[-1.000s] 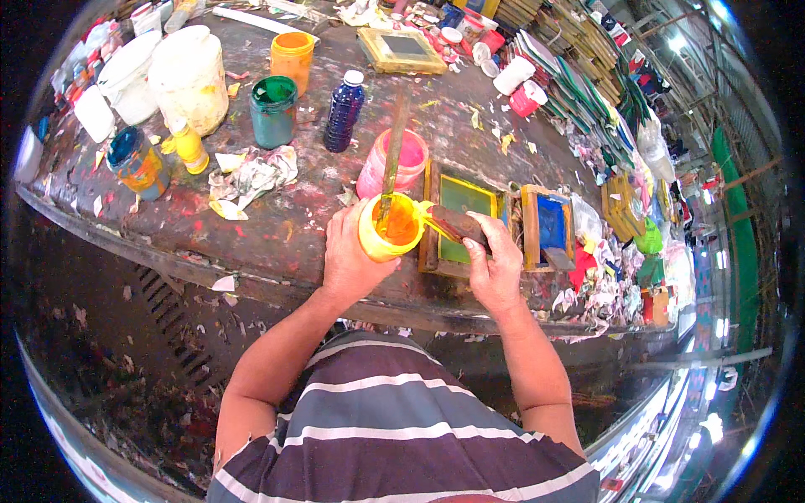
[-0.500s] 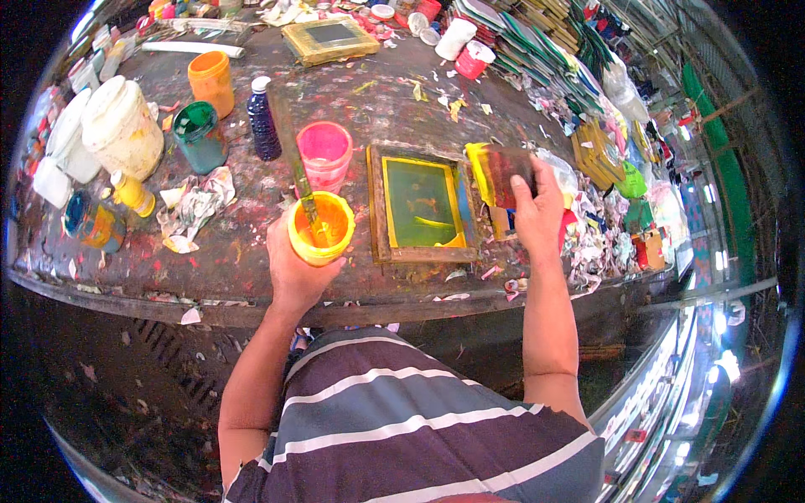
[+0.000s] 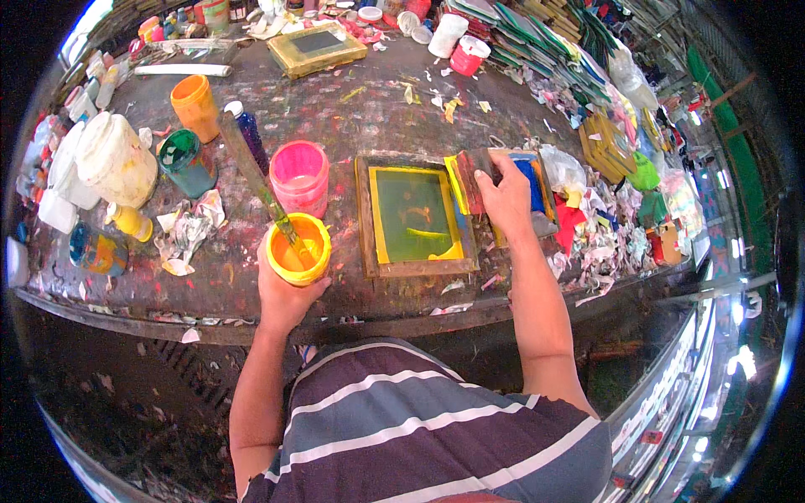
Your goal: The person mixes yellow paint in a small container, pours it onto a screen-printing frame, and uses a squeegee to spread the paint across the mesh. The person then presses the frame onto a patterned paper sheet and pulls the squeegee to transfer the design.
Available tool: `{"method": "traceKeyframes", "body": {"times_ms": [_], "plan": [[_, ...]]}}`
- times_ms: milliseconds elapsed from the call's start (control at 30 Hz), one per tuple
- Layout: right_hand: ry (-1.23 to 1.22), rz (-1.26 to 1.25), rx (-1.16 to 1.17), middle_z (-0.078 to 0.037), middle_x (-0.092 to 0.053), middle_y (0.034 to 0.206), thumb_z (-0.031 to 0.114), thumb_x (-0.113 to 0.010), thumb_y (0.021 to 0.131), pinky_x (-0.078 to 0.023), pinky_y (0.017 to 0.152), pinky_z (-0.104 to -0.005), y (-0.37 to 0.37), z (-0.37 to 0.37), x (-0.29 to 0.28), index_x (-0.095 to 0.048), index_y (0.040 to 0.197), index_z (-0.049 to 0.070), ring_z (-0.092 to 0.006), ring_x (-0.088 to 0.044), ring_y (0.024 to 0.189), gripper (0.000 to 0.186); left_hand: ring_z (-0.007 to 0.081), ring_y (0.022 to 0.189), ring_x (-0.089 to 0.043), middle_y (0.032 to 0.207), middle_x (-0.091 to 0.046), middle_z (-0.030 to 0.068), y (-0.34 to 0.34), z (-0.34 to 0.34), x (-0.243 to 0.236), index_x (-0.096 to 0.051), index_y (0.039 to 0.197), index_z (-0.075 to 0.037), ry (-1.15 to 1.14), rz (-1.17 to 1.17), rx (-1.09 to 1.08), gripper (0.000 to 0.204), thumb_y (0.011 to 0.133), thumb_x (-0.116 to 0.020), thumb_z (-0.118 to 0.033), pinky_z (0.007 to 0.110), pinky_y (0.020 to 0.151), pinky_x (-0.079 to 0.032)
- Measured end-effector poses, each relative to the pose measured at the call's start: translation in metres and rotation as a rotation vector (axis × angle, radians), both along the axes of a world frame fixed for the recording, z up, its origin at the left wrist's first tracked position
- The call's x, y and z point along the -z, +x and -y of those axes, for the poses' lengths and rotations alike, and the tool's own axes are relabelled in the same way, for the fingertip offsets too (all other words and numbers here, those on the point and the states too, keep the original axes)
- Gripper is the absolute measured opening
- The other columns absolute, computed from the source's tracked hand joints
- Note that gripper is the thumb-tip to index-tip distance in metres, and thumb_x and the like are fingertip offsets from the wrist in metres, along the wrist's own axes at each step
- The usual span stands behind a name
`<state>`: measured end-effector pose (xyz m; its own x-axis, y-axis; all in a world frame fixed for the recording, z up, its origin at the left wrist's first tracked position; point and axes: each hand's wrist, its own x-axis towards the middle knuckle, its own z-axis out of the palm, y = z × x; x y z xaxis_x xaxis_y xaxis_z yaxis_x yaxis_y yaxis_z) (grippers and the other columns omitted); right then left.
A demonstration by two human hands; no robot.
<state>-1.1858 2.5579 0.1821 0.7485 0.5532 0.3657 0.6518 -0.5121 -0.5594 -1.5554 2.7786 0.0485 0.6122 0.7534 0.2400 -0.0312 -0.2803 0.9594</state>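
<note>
My left hand is wrapped round a yellow cup of orange-yellow ink near the table's front edge. A long ink-stained stick leans out of the cup toward the upper left. My right hand grips a squeegee with a reddish-brown body and yellow ink along its left edge. The squeegee is at the right side of a wooden-framed printing screen; whether it touches the frame I cannot tell. Yellow ink borders the greenish mesh, with a streak near its lower part.
A pink ink tub stands behind the cup. To the left are a dark bottle, an orange tub, a green jar, a white bucket and crumpled paper. Scraps pile up at the right.
My right hand has brought the squeegee leftward to the screen's right side, uncovering a blue patch behind the hand. The cup sits slightly farther left in view, and the view has shifted a little.
</note>
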Motion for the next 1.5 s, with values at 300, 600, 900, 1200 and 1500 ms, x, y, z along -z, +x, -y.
{"method": "traceKeyframes", "body": {"times_ms": [300, 600, 900, 1200, 1500], "plan": [[-0.254, 0.095, -0.584, -0.021, -0.078, 0.141, 0.006, -0.075, 0.104, -0.057, 0.117, -0.0507, 0.048, -0.066, 0.013, -0.075, 0.143, 0.006, -0.0436, -0.072, 0.134, 0.039, 0.0318, 0.148, -0.063, 0.155, -0.063, 0.0153, -0.002, -0.002, -0.009, -0.047, 0.165, -0.001, -0.031, -0.047, 0.027, 0.110, 0.071, -0.104, -0.007, 0.047, 0.130, -0.047], [-0.344, -0.083, -0.619, -0.023, -0.076, 0.148, 0.011, -0.081, 0.101, -0.055, 0.122, -0.0523, 0.088, -0.120, 0.062, -0.075, 0.147, 0.008, -0.0454, -0.070, 0.140, 0.047, 0.0299, 0.141, -0.070, 0.151, -0.070, 0.0140, -0.003, -0.001, -0.017, -0.054, 0.160, -0.001, -0.162, -0.059, 0.030, 0.106, 0.068, -0.106, -0.011, 0.045, 0.126, -0.052], [-0.293, 0.269, -0.582, -0.022, -0.076, 0.139, 0.006, -0.083, 0.094, -0.054, 0.121, -0.0513, 0.060, -0.104, 0.023, -0.076, 0.145, 0.005, -0.0436, -0.070, 0.134, 0.051, 0.0390, 0.149, -0.065, 0.158, -0.067, 0.0189, -0.025, 0.003, -0.024, -0.062, 0.159, -0.006, 0.222, -0.247, 0.108, 0.104, 0.069, -0.110, -0.025, 0.048, 0.127, -0.052], [0.341, -0.471, -1.070, -0.015, -0.070, 0.162, 0.057, -0.100, 0.089, -0.055, 0.122, -0.0457, -0.154, -0.089, -0.047, -0.044, 0.178, 0.004, -0.0292, -0.066, 0.151, 0.117, 0.0388, 0.145, -0.067, 0.154, -0.069, 0.0166, -0.029, 0.011, -0.027, -0.065, 0.156, -0.010, 0.364, -0.192, 0.234, 0.101, 0.070, -0.112, -0.029, 0.051, 0.124, -0.054], [0.026, -0.263, -1.128, -0.009, -0.084, 0.107, 0.014, -0.090, 0.097, -0.061, 0.092, -0.0449, -0.219, -0.059, -0.097, -0.086, 0.107, 0.010, -0.0323, -0.081, 0.103, 0.012, 0.0389, 0.148, -0.067, 0.155, -0.071, 0.0170, -0.034, 0.011, -0.038, -0.067, 0.156, -0.011, 0.360, -0.095, 0.358, 0.097, 0.072, -0.110, -0.031, 0.052, 0.128, -0.051]]}}
